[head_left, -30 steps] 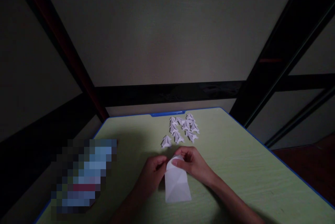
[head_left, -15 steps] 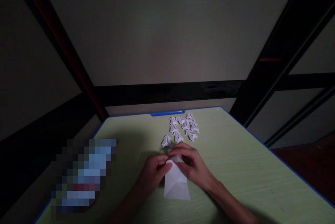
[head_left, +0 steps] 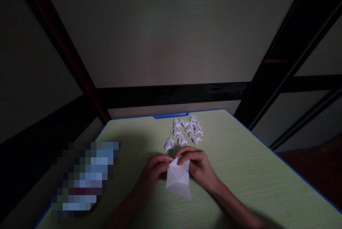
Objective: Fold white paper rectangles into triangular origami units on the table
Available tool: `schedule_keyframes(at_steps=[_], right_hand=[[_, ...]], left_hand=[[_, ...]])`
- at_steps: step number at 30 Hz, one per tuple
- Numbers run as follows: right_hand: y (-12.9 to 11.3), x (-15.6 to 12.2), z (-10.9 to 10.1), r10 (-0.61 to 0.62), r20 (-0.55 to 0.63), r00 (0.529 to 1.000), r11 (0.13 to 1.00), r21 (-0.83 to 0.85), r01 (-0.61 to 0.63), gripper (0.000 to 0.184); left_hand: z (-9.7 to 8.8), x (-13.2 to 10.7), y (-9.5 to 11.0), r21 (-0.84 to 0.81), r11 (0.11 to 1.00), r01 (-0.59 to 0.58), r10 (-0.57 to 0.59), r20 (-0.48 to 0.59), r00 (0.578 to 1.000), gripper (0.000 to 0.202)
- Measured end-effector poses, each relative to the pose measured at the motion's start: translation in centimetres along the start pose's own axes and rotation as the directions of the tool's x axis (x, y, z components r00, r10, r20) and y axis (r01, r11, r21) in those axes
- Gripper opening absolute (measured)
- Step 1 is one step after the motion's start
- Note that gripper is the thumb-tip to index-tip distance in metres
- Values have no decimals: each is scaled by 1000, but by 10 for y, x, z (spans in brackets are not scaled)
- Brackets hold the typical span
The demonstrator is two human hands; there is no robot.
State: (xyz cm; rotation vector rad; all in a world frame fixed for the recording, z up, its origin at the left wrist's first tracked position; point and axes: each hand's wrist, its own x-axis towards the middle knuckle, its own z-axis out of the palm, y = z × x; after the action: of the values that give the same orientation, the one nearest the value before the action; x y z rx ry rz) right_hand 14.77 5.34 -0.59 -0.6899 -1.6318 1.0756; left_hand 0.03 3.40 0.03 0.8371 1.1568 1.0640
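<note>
A white sheet of paper (head_left: 178, 181) with crease lines hangs between my two hands, its top part folded. My left hand (head_left: 156, 166) pinches the paper's upper left edge between thumb and fingers. At the upper right, my right hand (head_left: 197, 164) grips the sheet, with fingers curled over its top and the thumb partly hidden. Just beyond my hands, several small folded paper figures (head_left: 181, 139) lie grouped on the table. One folded paper figure (head_left: 169, 144) sits nearest to my left fingers.
The light green table (head_left: 256, 172) has a blue rim and a blue handle-like piece (head_left: 171, 116) at its far edge. A pixelated, unrecognisable object (head_left: 92, 175) lies at the left. Behind the table stands a pale panel (head_left: 171, 36) with dark bands.
The sheet has tilted and shifted slightly left and up. My right fingers have moved over its top edge, and my left thumb has drawn back to the left edge.
</note>
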Motion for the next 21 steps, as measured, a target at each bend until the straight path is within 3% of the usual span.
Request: schedule_keyframes(at_steps=[3, 7, 11, 16, 21], right_hand=[[0, 0, 0, 3, 9, 1000, 1000, -2, -3, 26], [-1, 0, -1, 9, 30, 999, 1000, 4, -9, 27], [-2, 1, -3, 68, 51, 996, 998, 10, -68, 26], [-3, 1, -4, 207, -30, 978, 969, 140, -201, 23], [-2, 0, 1, 276, -10, 961, 961, -8, -276, 9]], left_hand=[[2, 0, 0, 64, 998, 22, -25, 49, 998, 21], [0, 3, -2, 240, 967, -84, 45, 165, 985, 27], [-4, 6, -4, 349, 920, -177, 136, 139, 981, 25], [-5, 5, -7, 517, 808, -283, 282, 82, 956, 24], [-1, -2, -6, 599, 726, -339, 328, 132, 935, 25]])
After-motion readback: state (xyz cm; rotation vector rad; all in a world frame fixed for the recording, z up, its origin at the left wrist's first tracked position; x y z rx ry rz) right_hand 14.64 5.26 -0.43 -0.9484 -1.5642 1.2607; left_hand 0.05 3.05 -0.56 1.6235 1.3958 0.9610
